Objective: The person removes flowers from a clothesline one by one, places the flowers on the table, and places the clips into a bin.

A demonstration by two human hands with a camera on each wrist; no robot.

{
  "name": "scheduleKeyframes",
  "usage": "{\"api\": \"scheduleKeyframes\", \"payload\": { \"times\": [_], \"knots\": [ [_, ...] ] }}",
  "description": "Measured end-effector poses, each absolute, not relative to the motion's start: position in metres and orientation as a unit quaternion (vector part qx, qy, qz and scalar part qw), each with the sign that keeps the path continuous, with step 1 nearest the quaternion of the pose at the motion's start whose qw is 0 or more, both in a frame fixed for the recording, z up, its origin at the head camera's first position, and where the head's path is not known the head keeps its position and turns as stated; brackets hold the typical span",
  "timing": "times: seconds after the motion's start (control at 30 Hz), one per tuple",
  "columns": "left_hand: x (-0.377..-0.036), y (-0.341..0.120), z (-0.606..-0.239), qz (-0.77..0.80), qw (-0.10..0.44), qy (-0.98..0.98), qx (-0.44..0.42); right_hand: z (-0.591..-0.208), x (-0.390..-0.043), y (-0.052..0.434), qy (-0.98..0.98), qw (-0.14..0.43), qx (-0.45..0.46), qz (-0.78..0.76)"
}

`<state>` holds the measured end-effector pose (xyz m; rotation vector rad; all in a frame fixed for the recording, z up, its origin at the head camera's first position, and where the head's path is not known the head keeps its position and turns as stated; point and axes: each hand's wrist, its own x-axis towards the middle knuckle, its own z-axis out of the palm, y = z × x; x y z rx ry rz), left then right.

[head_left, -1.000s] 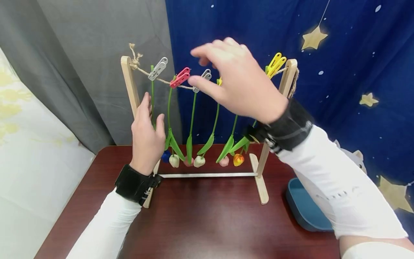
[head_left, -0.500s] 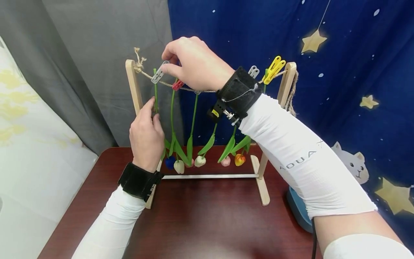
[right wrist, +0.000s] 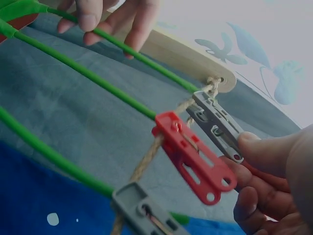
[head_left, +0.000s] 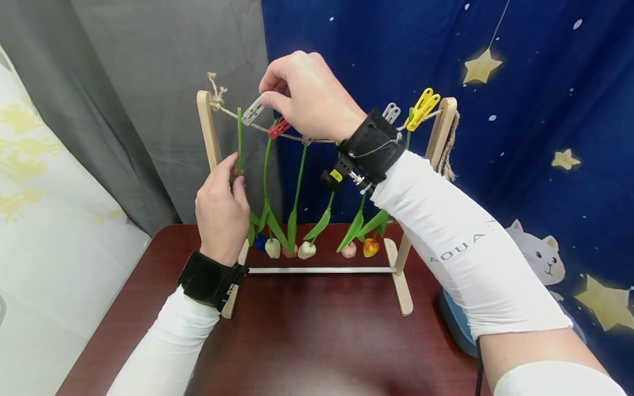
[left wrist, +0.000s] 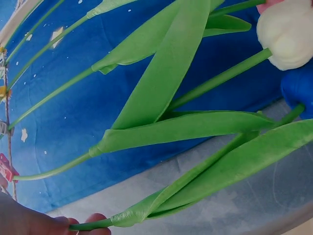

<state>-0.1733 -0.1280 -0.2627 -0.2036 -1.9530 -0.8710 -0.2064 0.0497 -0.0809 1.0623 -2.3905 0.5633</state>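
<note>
Left hand: (head_left: 223,206) thumb and fingers pinch the leftmost green stem (head_left: 240,137) partway along its length, below its bare upper end
Right hand: (head_left: 312,96) raised over the rope (head_left: 229,113), thumb and curled fingers pinching the handles of the grey peg (head_left: 253,111)
Grey peg: near the left end of the rope, nose tilted down and to the left; from the head view the stem's top stands just left of it, while in the right wrist view the two overlap, so I cannot tell whether they touch
Pegs along the rope: a red peg (head_left: 279,127) just right of the held one, then a centre grey peg (head_left: 307,141), and farther right another grey peg (head_left: 391,113) beside a yellow peg (head_left: 423,109)
Tulips: hanging heads down in a row, with a blue bloom (head_left: 260,242) at the left and an orange bloom (head_left: 371,247) at the right
Stand: two wooden posts (head_left: 208,129) joined low down by a white bar (head_left: 322,270), set on a dark red table (head_left: 317,341)
Right side: a blue bin (head_left: 455,319), partly hidden behind the right sleeve (head_left: 455,242)
Backdrop: a grey curtain (head_left: 173,82) meets a blue curtain (head_left: 396,44) behind the stand
</note>
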Motion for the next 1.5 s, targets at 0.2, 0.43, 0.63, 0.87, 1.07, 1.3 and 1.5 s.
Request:
{"api": "scheduleKeyframes", "payload": {
  "times": [0.2,0.43,0.63,0.87,1.07,1.3,1.5],
  "knots": [
    [-0.165,-0.133,-0.264,-0.362,0.473,-0.798,-0.092,-0.081,-0.201,0.062,-0.866,0.249,0.38,0.211],
    [-0.15,-0.139,-0.265,-0.361,0.47,-0.8,-0.093,-0.086,-0.186,0.078,-0.857,0.272,0.382,0.213],
    [-0.138,-0.141,-0.267,-0.373,0.458,-0.801,-0.1,-0.099,-0.171,0.094,-0.846,0.286,0.394,0.218],
    [-0.115,-0.145,-0.274,-0.372,0.448,-0.805,-0.119,-0.122,-0.157,0.118,-0.851,0.272,0.396,0.213],
    [-0.094,-0.147,-0.284,-0.332,0.452,-0.816,-0.143,-0.149,-0.145,0.148,-0.855,0.272,0.378,0.229],
    [-0.076,-0.151,-0.301,-0.264,0.44,-0.839,-0.18,-0.187,-0.126,0.194,-0.871,0.277,0.331,0.236],
    [-0.063,-0.153,-0.323,-0.218,0.407,-0.867,-0.191,-0.223,-0.11,0.242,-0.894,0.28,0.261,0.233]
  ]
}}
